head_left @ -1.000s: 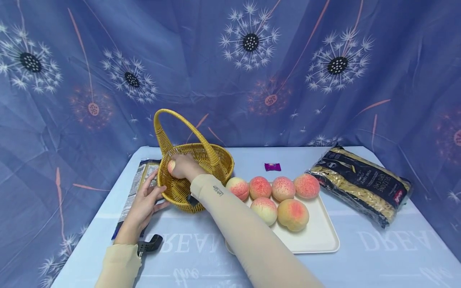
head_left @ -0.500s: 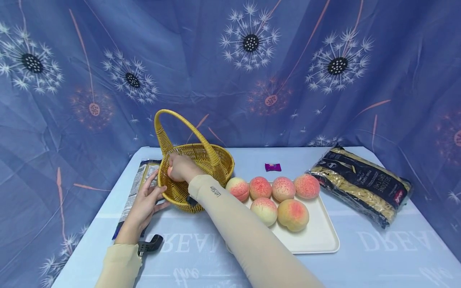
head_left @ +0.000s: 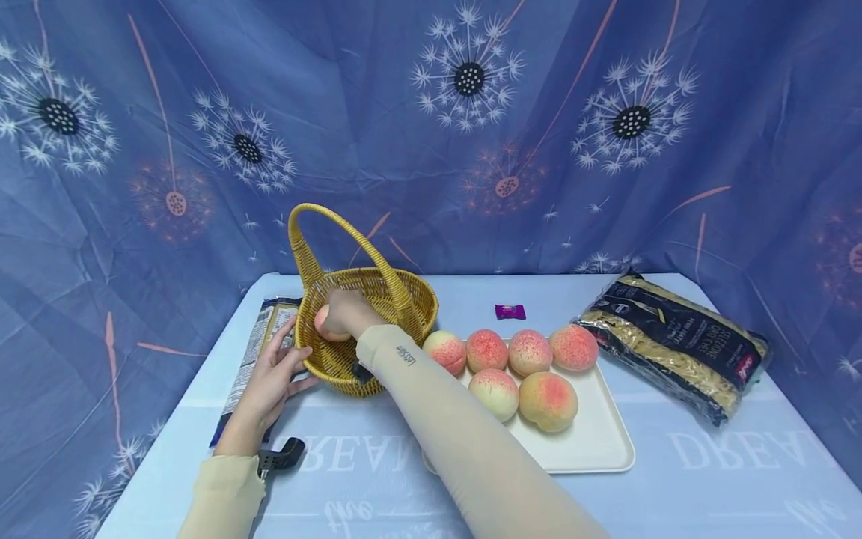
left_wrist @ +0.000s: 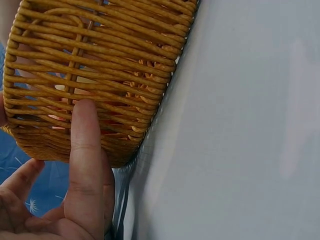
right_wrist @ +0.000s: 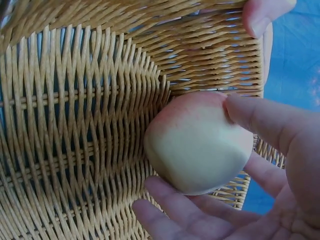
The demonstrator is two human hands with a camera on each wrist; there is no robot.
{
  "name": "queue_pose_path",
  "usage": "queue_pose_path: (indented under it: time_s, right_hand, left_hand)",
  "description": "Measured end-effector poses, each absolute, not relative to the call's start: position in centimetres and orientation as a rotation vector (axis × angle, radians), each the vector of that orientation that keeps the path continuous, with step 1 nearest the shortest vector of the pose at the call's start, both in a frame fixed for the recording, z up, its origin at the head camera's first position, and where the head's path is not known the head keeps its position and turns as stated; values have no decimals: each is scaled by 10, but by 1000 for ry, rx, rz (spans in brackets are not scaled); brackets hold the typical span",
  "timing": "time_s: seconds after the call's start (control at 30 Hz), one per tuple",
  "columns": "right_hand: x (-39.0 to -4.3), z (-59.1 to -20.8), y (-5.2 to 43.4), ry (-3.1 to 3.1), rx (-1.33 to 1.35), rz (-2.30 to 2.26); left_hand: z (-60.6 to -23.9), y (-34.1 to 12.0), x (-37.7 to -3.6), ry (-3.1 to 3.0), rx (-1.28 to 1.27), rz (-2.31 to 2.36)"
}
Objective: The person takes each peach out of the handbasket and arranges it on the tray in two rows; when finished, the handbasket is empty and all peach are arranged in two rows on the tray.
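A wicker basket (head_left: 420, 299) with a tall arched handle stands at the left of the table. My left hand (head_left: 269, 378) holds its left end, with straight fingers (left_wrist: 85, 160) against the outer weave and a digit over the rim in the right wrist view. Inside the basket, my right hand (head_left: 346, 311) grips a pale, pink-blushed peach (right_wrist: 197, 142). Its thumb (right_wrist: 255, 117) lies on the upper side and the other fingers reach below. The peach sits close to the woven wall. Several more peaches, one of them a peach (head_left: 548, 400) with an orange tint, rest on a white tray (head_left: 599, 445).
A bag of penne pasta (head_left: 680, 344) lies at the back right. Another dark package (head_left: 259, 359) lies flat behind the left hand. A small purple wrapped sweet (head_left: 509, 312) is near the back edge. The right forearm (head_left: 458, 427) crosses over the tray's left side.
The right hand shifts slightly inside the basket, first to the left and then back right; more of the peach shows now. The left hand and the basket stay in place.
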State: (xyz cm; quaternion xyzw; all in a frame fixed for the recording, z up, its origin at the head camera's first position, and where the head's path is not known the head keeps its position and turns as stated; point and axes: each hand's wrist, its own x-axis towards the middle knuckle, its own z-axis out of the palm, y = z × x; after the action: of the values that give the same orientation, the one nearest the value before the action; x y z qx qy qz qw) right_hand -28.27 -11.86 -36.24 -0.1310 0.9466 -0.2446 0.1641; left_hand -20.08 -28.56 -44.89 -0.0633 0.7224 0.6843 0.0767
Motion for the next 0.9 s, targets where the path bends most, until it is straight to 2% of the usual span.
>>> queue_pose_path:
  time_s: [0.2,0.6,0.9]
  right_hand:
    - [-284,-364,-115,2623,-340,-797]
    - [-280,-352,-114,2676,-403,-645]
    - [-272,-324,-116,2689,-623,-709]
  left_hand:
    - [-449,-284,-201,2175,-193,2036]
    - [-448,-284,-203,2175,-200,2030]
    - [-450,-287,-202,2175,-228,2016]
